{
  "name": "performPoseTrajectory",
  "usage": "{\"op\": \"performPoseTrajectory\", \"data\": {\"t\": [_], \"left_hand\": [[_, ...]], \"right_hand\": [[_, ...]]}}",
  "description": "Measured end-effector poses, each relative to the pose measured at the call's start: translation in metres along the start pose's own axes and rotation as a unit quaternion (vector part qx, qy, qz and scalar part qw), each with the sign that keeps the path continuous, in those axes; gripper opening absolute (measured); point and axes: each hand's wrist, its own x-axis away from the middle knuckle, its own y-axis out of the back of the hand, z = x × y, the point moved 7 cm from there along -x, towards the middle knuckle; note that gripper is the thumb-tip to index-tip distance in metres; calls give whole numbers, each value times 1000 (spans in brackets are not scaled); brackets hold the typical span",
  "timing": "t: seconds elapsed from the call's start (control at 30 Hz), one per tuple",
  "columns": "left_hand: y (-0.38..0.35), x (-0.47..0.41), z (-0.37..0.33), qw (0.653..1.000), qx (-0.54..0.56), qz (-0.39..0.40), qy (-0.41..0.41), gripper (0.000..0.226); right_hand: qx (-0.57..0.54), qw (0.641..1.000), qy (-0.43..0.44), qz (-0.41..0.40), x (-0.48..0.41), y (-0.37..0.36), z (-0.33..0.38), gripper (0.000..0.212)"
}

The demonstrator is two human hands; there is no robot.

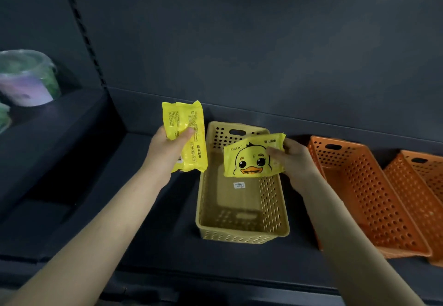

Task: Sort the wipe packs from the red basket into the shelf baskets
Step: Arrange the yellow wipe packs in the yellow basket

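Left hand (165, 148): fingers wrapped round yellow soft-film wipe pack (189, 121).
Right hand (296, 159): duck-printed yellow pack (249, 159) pinched edgewise.
Handling: judged light, pliant; best held mid-body.

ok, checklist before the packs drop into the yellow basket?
1. Grip of right hand on duck pack: ok.
2. Is the duck pack above the yellow basket: ok.
3. Does the yellow basket hold no packs, only a label: ok.
4. Grip of left hand on left pack: ok.
5. Is the left pack above the yellow basket: not ok, it is left of the rim.
6. One pack or two in left hand: cannot tell.
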Motion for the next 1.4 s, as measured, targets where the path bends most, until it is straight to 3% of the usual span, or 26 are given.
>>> {"op": "performPoseTrajectory", "data": {"t": [0.13, 0.23, 0.37, 0.43, 0.5, 0.57, 0.73, 0.87, 1.1, 1.23, 1.4], "left_hand": [[-1, -15, 7, 997, -14, 60, 52, 25], [-1, -24, 9, 993, -33, 95, 62, 26], [2, -33, 15, 988, -54, 121, 73, 25], [3, -36, 19, 988, -60, 122, 79, 25], [5, -37, 22, 988, -61, 116, 87, 23], [6, -36, 25, 987, -57, 114, 93, 22], [9, -33, 26, 987, -45, 115, 103, 25], [12, -29, 23, 987, -39, 117, 105, 24], [18, -15, 6, 991, -10, 87, 106, 25], [24, -3, -14, 989, -13, 92, 111, 33], [1, 20, -44, 981, 44, 132, 138, 44]], "right_hand": [[69, 997, -39, -7, -20, -32, -14, 16], [120, 990, -74, 12, -34, -55, -28, 41], [247, 967, -54, -19, -47, -61, -30, 72], [344, 938, -21, -33, -46, -63, -26, 82], [462, 883, 66, -52, -41, -69, -18, 89], [531, 836, 133, -41, -37, -76, -15, 79], [482, 870, 18, 105, -46, -86, -50, 66], [394, 914, -11, 94, -55, -89, -61, 67], [313, 945, -45, 85, -54, -91, -68, 68], [311, 942, 20, 129, -44, -78, -35, 65], [117, 955, 143, 234, 5, -72, 38, 41]]}}
